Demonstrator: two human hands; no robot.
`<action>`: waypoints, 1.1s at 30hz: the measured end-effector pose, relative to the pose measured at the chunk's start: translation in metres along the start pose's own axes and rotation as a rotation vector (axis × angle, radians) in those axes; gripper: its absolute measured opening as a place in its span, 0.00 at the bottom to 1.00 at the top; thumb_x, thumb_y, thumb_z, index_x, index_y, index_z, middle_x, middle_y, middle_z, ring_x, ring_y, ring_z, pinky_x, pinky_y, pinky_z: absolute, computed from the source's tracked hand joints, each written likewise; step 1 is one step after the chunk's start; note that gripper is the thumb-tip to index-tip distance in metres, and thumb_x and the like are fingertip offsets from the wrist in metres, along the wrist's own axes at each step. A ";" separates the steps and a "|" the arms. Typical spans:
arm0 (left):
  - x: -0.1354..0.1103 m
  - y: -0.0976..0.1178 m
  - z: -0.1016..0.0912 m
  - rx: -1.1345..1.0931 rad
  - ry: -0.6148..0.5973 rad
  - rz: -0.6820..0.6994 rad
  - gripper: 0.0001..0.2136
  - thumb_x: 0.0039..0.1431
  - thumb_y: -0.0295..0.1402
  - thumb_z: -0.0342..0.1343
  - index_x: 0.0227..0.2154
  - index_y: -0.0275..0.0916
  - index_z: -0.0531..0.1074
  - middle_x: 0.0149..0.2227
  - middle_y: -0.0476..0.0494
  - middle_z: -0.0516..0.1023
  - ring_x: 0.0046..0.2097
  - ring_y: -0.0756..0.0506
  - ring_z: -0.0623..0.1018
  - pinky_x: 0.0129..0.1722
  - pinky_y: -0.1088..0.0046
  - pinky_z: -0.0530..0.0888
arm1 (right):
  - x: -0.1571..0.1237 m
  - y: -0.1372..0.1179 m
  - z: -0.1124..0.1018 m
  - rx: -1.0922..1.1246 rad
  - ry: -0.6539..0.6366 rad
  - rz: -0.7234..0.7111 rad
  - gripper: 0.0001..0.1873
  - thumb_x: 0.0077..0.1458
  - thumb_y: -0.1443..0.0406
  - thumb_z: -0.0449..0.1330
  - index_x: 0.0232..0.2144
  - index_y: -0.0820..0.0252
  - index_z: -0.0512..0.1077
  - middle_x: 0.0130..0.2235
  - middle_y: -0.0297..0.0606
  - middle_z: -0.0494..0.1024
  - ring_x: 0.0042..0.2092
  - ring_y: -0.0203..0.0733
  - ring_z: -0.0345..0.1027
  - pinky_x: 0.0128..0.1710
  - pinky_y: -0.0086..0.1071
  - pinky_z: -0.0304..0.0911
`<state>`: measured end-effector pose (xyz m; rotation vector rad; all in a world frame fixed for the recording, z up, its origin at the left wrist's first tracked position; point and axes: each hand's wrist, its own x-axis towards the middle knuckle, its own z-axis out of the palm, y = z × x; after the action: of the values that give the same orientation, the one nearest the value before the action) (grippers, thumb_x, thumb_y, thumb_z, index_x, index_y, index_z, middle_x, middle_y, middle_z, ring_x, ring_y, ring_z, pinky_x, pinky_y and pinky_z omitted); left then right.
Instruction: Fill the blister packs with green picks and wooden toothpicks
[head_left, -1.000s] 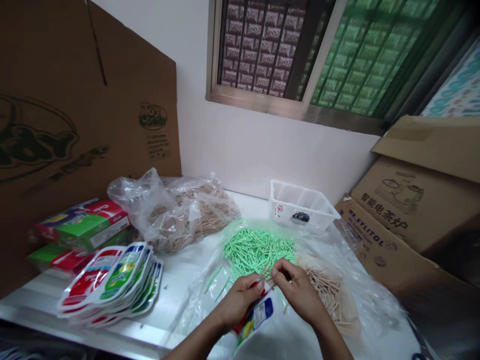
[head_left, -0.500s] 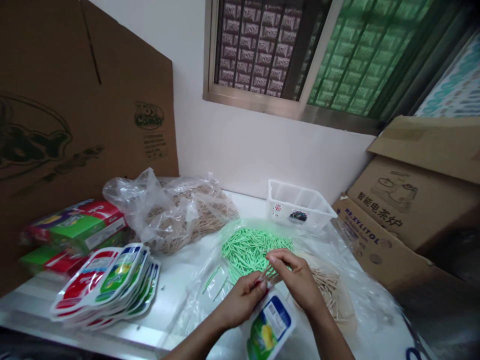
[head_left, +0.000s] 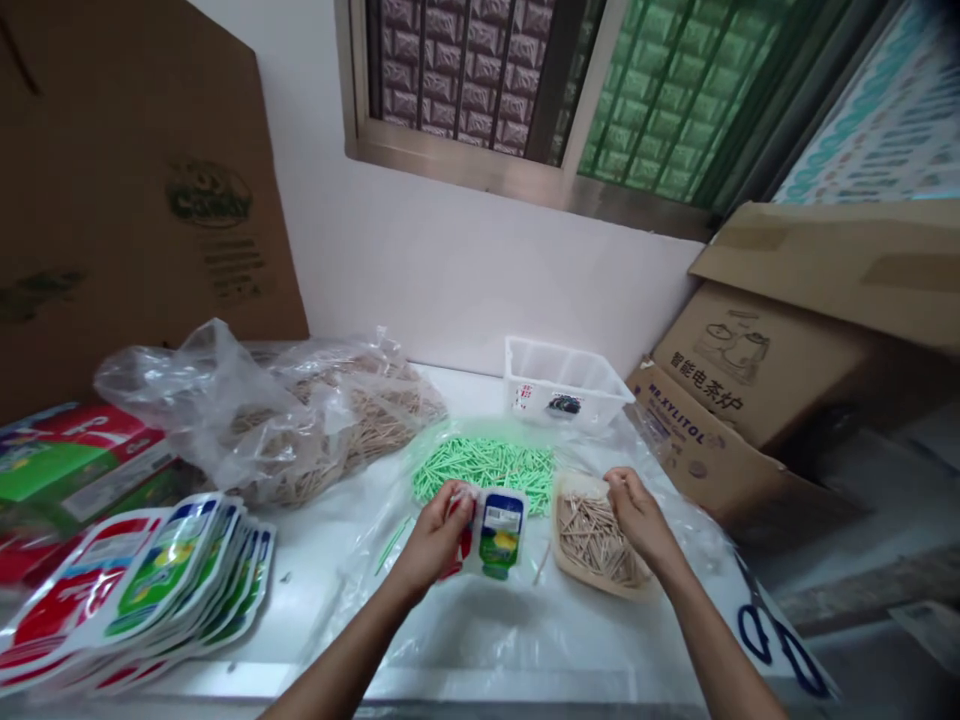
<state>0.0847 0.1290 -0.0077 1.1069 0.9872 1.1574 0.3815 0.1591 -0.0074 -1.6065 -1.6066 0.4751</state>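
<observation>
In the head view my left hand pinches the left part of a small blister-type pack with red, blue and green printed labels. The pack is held above the plastic sheet, in front of a heap of green sticks. My right hand is at the far right corner of a shallow tan tray full of short brown sticks. Its fingertips are pressed together by the tray rim; what they hold, if anything, is hidden. One loose brown stick lies left of the tray.
A stack of similar printed packs lies at left beside red-green boxes. Behind is a clear bag of brown sticks. A white plastic bin stands at the back, cardboard boxes at right. Clear plastic sheeting covers the table.
My hands have moved apart. The right has left the brown sticks held over the pack and shifted to the tray; the left still holds the pack, now raised. The camera view has turned right.
</observation>
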 end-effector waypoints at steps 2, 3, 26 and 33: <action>0.001 -0.001 0.000 -0.058 0.077 -0.009 0.14 0.54 0.44 0.54 0.36 0.39 0.66 0.29 0.51 0.72 0.30 0.51 0.72 0.30 0.78 0.68 | 0.005 0.026 0.005 -0.146 -0.053 -0.001 0.15 0.58 0.55 0.43 0.34 0.57 0.64 0.28 0.34 0.71 0.32 0.41 0.67 0.34 0.33 0.62; 0.001 0.000 -0.001 -0.080 0.094 -0.005 0.14 0.53 0.43 0.56 0.37 0.39 0.66 0.31 0.50 0.73 0.32 0.50 0.73 0.32 0.77 0.70 | 0.006 0.036 0.009 -0.198 -0.092 -0.007 0.15 0.58 0.56 0.42 0.33 0.57 0.64 0.30 0.35 0.72 0.34 0.42 0.67 0.36 0.33 0.61; -0.027 0.013 -0.068 -0.016 0.420 -0.069 0.19 0.32 0.48 0.65 0.19 0.34 0.74 0.17 0.45 0.75 0.22 0.46 0.73 0.21 0.75 0.69 | 0.038 -0.057 0.166 -0.734 -0.411 -0.343 0.17 0.60 0.62 0.44 0.40 0.65 0.69 0.41 0.49 0.71 0.46 0.48 0.61 0.43 0.36 0.52; -0.025 0.005 -0.069 -0.035 0.359 -0.081 0.18 0.37 0.47 0.64 0.23 0.34 0.76 0.20 0.45 0.76 0.23 0.47 0.73 0.23 0.75 0.70 | 0.076 -0.085 0.221 -0.792 -0.439 -0.340 0.20 0.51 0.60 0.54 0.42 0.70 0.70 0.46 0.55 0.71 0.49 0.54 0.60 0.46 0.40 0.52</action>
<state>0.0127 0.1138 -0.0151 0.8374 1.2701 1.3290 0.1705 0.2801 -0.0596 -1.7819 -2.5675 -0.0205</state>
